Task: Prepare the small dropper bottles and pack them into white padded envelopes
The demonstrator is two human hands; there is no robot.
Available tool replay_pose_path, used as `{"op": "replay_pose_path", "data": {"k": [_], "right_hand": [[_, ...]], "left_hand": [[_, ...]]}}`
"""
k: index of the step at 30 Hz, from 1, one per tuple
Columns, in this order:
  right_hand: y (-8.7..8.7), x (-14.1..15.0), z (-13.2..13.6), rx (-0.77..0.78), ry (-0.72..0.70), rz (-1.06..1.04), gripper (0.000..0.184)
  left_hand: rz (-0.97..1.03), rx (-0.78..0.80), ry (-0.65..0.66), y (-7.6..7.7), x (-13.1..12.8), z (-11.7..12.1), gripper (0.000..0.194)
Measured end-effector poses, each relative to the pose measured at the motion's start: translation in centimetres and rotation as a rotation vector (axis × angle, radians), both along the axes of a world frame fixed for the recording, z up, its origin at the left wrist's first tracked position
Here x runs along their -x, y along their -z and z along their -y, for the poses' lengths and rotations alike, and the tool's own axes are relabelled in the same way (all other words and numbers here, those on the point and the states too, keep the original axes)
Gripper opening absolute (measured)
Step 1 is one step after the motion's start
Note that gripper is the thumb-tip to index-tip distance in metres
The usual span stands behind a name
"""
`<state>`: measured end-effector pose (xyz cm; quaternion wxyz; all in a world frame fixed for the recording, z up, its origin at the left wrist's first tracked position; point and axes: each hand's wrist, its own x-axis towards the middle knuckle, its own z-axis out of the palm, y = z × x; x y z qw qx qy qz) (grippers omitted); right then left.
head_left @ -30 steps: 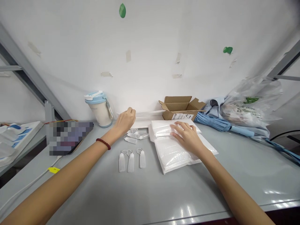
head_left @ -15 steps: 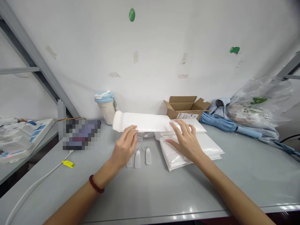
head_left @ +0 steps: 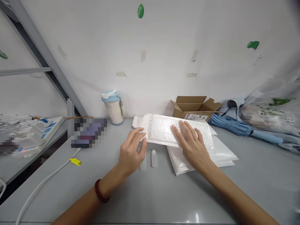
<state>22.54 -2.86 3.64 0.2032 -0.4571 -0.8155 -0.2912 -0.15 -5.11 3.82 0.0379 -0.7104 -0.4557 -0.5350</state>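
A white bubble mailer [head_left: 161,128] lies slanted above a pile of similar white mailers [head_left: 217,147], its bubbled face showing. My left hand [head_left: 132,153] pinches its left end near the flap, thumb below and fingers on top. My right hand [head_left: 194,142] is laid over the mailer's right part with the fingers stretched out and apart; whether the thumb goes underneath is hidden. Below the mailer, small clear plastic tags with loops [head_left: 154,158] lie on the grey table, partly covered by my left hand.
Behind the mailers stands an open cardboard box [head_left: 195,107]. A blue-lidded cup [head_left: 113,107] is by the wall. At left lies a blurred-out phone-like device [head_left: 90,132] with a white cable [head_left: 47,178]. A folded blue umbrella [head_left: 234,124] and a plastic bag [head_left: 278,107] are at right.
The mailer has tilted, so its bubbled face shows instead of the smooth one. My left hand has closed on its left end, and my right hand has spread further over it. The view has shifted slightly.
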Motion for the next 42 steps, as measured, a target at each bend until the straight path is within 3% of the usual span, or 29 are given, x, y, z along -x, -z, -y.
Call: {"op": "replay_pose_path", "data": {"k": [3, 6, 9, 17, 20, 29, 37, 42], "right_hand": [[-0.1, 0.1, 0.3, 0.027, -0.034, 0.021, 0.072], [0.0, 0.3, 0.5, 0.048, -0.065, 0.064, 0.072], [0.2, 0.5, 0.6, 0.073, -0.088, 0.084, 0.074], [-0.5, 0.5, 1.1, 0.158, -0.194, 0.051, 0.083], [-0.6, 0.4, 1.3, 0.16, -0.227, 0.032, 0.085], [-0.8, 0.4, 1.7, 0.15, -0.328, 0.008, 0.076], [-0.7, 0.4, 1.7, 0.098, -0.364, -0.033, 0.058], [-0.8, 0.3, 1.6, 0.082, -0.359, 0.005, 0.048]], "left_hand": [[0.244, 0.343, 0.01, -0.6, 0.8, -0.8, 0.026], [0.566, 0.733, 0.217, -1.1, 1.1, -1.0, 0.046], [0.696, 0.879, 0.369, -1.4, 1.1, -0.9, 0.048], [0.459, 0.909, 0.544, -1.3, -0.4, 0.4, 0.02], [0.363, 0.908, 0.53, -1.0, -0.9, 1.0, 0.015], [0.359, 0.94, 0.474, -0.8, -1.0, 1.0, 0.034], [0.401, 1.032, 0.418, -0.7, -0.7, 0.7, 0.037], [0.374, 0.956, 0.325, -0.5, -0.4, 0.1, 0.047]]}}
